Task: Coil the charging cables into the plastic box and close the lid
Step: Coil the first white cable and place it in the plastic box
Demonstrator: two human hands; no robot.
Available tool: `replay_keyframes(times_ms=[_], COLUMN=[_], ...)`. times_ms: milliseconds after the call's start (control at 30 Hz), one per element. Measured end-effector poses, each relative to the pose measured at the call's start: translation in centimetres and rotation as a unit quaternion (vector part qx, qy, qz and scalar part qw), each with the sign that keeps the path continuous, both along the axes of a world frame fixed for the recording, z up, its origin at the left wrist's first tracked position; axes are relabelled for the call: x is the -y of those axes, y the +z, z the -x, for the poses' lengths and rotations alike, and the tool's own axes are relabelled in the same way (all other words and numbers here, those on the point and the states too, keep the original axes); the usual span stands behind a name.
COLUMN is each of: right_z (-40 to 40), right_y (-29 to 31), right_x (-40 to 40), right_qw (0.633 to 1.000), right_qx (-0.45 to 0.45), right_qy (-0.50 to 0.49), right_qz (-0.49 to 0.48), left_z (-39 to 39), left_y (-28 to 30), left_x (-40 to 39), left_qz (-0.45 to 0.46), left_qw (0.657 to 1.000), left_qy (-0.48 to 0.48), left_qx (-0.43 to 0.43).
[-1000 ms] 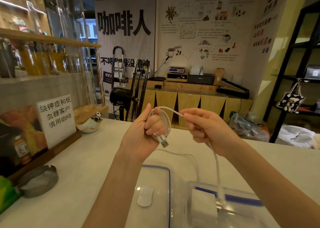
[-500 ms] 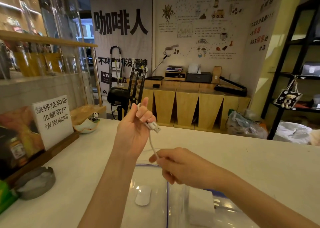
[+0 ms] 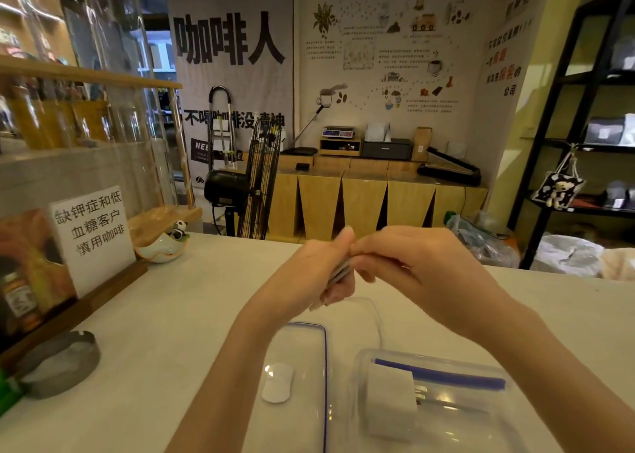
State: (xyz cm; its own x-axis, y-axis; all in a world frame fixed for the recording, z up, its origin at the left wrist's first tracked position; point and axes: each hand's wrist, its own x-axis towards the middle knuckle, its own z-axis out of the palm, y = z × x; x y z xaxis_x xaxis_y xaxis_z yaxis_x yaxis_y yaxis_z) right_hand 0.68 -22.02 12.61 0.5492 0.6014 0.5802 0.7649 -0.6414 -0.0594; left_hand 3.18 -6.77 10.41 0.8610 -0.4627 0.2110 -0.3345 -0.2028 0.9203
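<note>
Mid-coil, nowhere near done. Left hand (image 3: 311,274) is clenched round a small bundle of white charging cable (image 3: 340,271), held up over the table (image 3: 171,332); right hand (image 3: 409,270) meets it at the same spot, fingers (image 3: 364,248) pinched on the cable at the bundle, by the look of it laying on another loop, though motion blur hides the detail. A slack run of the cable arcs down from the hands (image 3: 376,310) toward the plastic box (image 3: 443,404), which sits open near the bottom edge of frame, right of centre. Inside the box: a white charger brick (image 3: 390,401) with its prongs showing; I can't tell whether the cable is plugged into it. The lid (image 3: 305,384), clear with a blue seal round the rim, lies flat on the table just left of the box, with a white oval tab (image 3: 277,382) on it. Left to do, as I judge it: finish the coil, drop it in the box, handle any other cables (none visible), fit and close the lid. Readable text: banner (image 3: 228,40) says "NEED COFFEE" and "咖啡人", lower line partly blocked; wall chart (image 3: 378,40) is headed "咖啡环游记"; the card sign (image 3: 91,227) on the left reads "缺钾症和低血糖客户慎用咖啡". No brand legible on box, charger or cable.
</note>
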Motion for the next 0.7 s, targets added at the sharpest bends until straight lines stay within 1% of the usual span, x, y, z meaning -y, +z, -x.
replay_keyframes(times_ms=[67, 100, 133, 233, 300, 400, 433, 500, 567, 633, 700], right_z=[0.1, 0.2, 0.2, 0.4, 0.7, 1.1, 1.1, 0.9, 0.8, 0.8, 0.7], right_y=[-0.8, -1.2, -1.6, -2.8, -3.3, -3.7, -3.8, -4.0, -3.9, -3.8, -3.7], right_x=[0.4, 0.5, 0.5, 0.4, 0.4, 0.5, 0.5, 0.6, 0.5, 0.5, 0.7], right_qw=[0.996, 0.993, 0.991, 0.991, 0.990, 0.989, 0.989, 0.986, 0.972, 0.953, 0.935], right_qx=[-0.034, -0.048, -0.054, -0.051, -0.053, -0.042, -0.038, -0.039, -0.076, -0.096, -0.112], right_qy=[-0.001, 0.003, 0.006, -0.018, -0.058, -0.093, -0.098, -0.104, -0.106, -0.116, -0.124], right_qz=[-0.083, -0.110, -0.123, -0.120, -0.121, -0.106, -0.104, -0.125, -0.197, -0.263, -0.312], left_z=[0.5, 0.7, 0.7, 0.7, 0.7, 1.2, 1.3, 1.3, 1.3, 1.6, 1.8], left_y=[0.4, 0.5, 0.4, -0.2, -0.2, 0.0, 0.0, -0.1, 0.0, 0.1, 0.0], left_x=[0.2, 0.2, 0.3, 0.6, 0.9, 1.4, 1.6, 2.1, 2.5, 2.8, 3.1], left_qz=[0.031, 0.046, 0.063, 0.115, 0.139, 0.136, 0.127, 0.111, 0.122, 0.134, 0.101], left_qw=[0.995, 0.990, 0.987, 0.975, 0.970, 0.966, 0.970, 0.983, 0.987, 0.987, 0.993], left_qy=[-0.060, -0.089, -0.113, -0.160, -0.154, -0.136, -0.117, -0.054, -0.013, -0.022, -0.029], left_qx=[-0.074, -0.095, -0.099, -0.103, -0.124, -0.171, -0.171, -0.135, -0.106, -0.092, -0.055])
